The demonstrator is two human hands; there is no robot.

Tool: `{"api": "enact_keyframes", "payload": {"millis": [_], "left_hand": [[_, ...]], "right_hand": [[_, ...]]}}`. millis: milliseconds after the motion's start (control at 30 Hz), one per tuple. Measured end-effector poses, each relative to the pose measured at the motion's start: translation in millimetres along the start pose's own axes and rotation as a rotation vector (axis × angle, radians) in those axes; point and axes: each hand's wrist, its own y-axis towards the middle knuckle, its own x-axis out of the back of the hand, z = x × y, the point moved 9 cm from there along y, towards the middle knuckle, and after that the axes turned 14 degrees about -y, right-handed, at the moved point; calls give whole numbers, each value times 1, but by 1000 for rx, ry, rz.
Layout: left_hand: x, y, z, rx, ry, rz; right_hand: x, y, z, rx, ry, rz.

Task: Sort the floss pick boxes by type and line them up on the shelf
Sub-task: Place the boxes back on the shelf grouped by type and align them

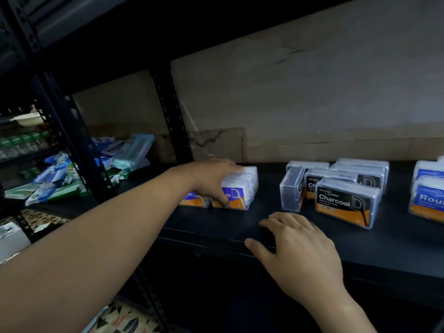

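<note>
On the black shelf [240,224], my left hand [211,179] grips a clear box with a purple-and-orange label [242,188], thumb on its front, fingers over its top. A second purple-labelled box [194,200] stands just left of it, partly hidden by the hand. My right hand [298,246] rests on the shelf's front edge with fingers spread, holding nothing. To the right sits a cluster of several black "Charcoal" boxes [346,203], one [292,191] standing on end. Blue "Round" boxes [427,198] stand at the far right, cut by the frame.
A black perforated upright [170,116] separates this bay from the left bay, where loose blue, green and white packets [60,179] lie piled. A cardboard-lined wall [312,104] backs the shelf. Patterned floor [120,318] shows below.
</note>
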Motion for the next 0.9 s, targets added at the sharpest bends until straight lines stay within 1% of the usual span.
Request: {"api": "enact_keyframes", "payload": {"millis": [67, 233, 333, 400, 467, 533, 600, 700, 733, 833, 900], "left_hand": [[0, 1, 0, 4, 2, 2], [-2, 2, 2, 16, 15, 10], [3, -3, 6, 29, -19, 23], [13, -8, 17, 54, -39, 11], [23, -16, 29, 79, -23, 3], [31, -25, 38, 89, 7, 1], [34, -32, 45, 93, 32, -13], [33, -38, 62, 140, 48, -35], [31, -39, 66, 146, 68, -39], [26, -39, 75, 151, 108, -48], [24, -38, 77, 152, 132, -55]], "right_hand": [[4, 0, 0, -4, 7, -21], [2, -1, -1, 6, 11, -12], [3, 0, -3, -31, -12, -28], [3, -1, -1, -14, -8, -15], [3, -1, 0, -4, -4, -1], [6, -1, -2, -18, -6, -22], [4, -1, -1, -16, 4, 6], [4, -1, 1, -5, 9, 8], [6, -1, 0, -8, 4, -5], [2, -2, 1, 0, 11, 39], [5, -1, 1, 5, 22, 26]]}}
